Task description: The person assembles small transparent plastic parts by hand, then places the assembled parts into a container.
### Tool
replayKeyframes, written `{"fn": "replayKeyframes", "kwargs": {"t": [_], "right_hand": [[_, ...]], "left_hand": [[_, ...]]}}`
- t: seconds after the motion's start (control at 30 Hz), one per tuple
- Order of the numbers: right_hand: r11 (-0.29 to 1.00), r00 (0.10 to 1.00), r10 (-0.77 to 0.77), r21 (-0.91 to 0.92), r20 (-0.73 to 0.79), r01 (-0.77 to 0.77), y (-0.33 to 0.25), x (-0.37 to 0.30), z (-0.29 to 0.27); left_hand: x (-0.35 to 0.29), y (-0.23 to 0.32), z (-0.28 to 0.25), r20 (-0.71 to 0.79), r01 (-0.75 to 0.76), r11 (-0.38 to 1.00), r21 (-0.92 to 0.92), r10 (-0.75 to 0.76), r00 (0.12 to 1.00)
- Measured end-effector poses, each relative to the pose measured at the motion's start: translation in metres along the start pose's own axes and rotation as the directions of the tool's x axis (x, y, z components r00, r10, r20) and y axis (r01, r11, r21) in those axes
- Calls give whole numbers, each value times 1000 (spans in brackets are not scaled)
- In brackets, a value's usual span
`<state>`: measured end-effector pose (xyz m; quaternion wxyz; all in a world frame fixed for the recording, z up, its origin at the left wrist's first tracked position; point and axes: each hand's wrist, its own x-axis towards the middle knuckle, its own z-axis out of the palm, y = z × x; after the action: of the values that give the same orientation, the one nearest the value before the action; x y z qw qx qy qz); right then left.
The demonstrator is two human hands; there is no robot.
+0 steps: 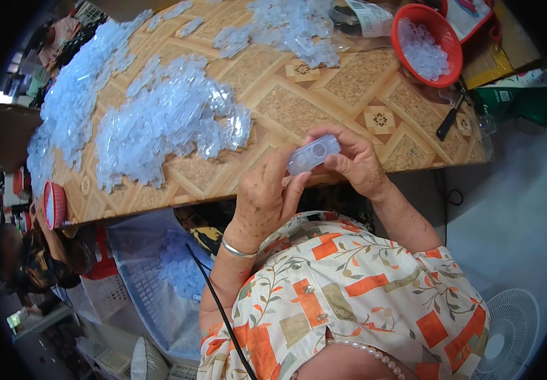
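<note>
Between the left hand (259, 190) and the right hand (357, 166), just in front of the person's body and by the near edge of the tabletop (362, 73), sits a clear plastic piece (313, 156) with a round ring shape on its face. The left hand is nearly closed, thumb and fingers pinching the piece's left end; the right hand is curled around the other end, its thumb at the lower edge and a finger along the top, though the fingers behind cannot be made out. Gripping it from both ends probably steadies it and leaves the ringed face open to view, and the bent arms seem to bring it close for a good look. Beyond the left hand, to its left, a heap of clear pieces (172, 120) lies well within reach, likely so that one can be taken up with little stretching. Past the right hand, toward the far right, a red basket (395, 47) holds small clear bits (422, 54), its walls presumably there to stop them scattering. Off to the right of the right hand, a black-handled tool (448, 124) lies near the tabletop's end, apart from both hands, perhaps to leave the space around them free.
</note>
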<state>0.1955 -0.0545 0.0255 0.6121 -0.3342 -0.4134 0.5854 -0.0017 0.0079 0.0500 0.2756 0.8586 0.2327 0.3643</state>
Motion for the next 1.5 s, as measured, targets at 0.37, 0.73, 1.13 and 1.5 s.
{"fn": "replayKeyframes", "kwargs": {"t": [0.37,0.73,1.13,1.5], "right_hand": [[996,997,-68,55,41,66,10,-6,4],[922,982,-114,-353,150,161,-10,3,-5],[995,996,-64,-66,64,68,8,6,19],[992,997,-72,-101,-10,70,10,2,50]], "left_hand": [[-1,-2,8,-57,67,979,-192,-79,995],[1,2,-7,199,250,924,-290,-198,960],[-10,4,-9,91,50,987,-152,-37,995],[-25,8,-16,-19,2,997,-78,-4,1000]]}}
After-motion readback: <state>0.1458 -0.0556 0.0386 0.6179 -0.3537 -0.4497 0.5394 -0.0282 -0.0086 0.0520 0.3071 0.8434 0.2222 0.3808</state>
